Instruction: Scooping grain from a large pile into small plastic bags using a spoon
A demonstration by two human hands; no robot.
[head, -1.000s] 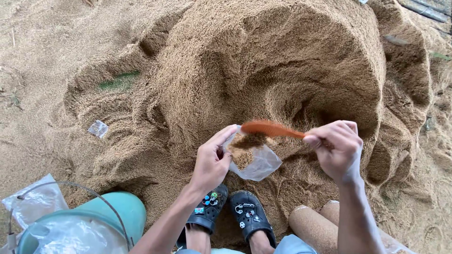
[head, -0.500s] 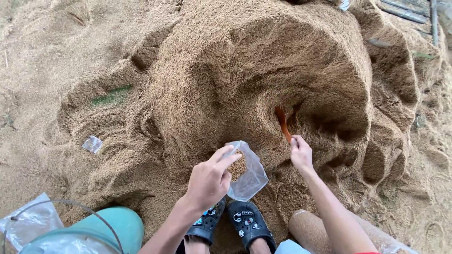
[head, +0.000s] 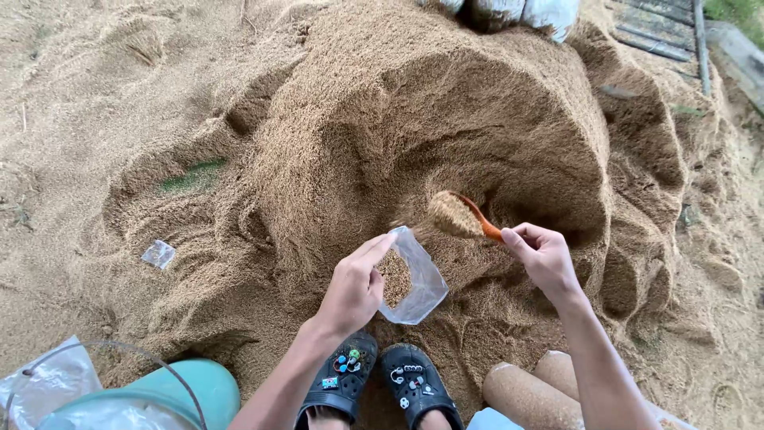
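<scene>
Ground: loose tan husk heap [head: 446, 103], hollowed at its middle.
Left hand [head: 354, 288]: fingers pinched on the rim of a clear plastic bag [head: 414, 279], partly filled with husk.
Right hand [head: 545, 259]: fingers closed on an orange scoop [head: 461, 215], heaped, held just above the bag.
Near edge: teal bucket [head: 187, 390], filled cylinders [head: 525, 394], black clogs [head: 378, 382].
Open room: bare sand at left.

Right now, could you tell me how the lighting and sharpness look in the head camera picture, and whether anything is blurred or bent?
Head view: soft, even daylight, no glare; shade only inside the hollow of the husk pile. The left hand, clear bag and right hand are sharp; the loaded orange scoop is slightly smeared. Wide-lens bending curves the planks at the top right.
</scene>
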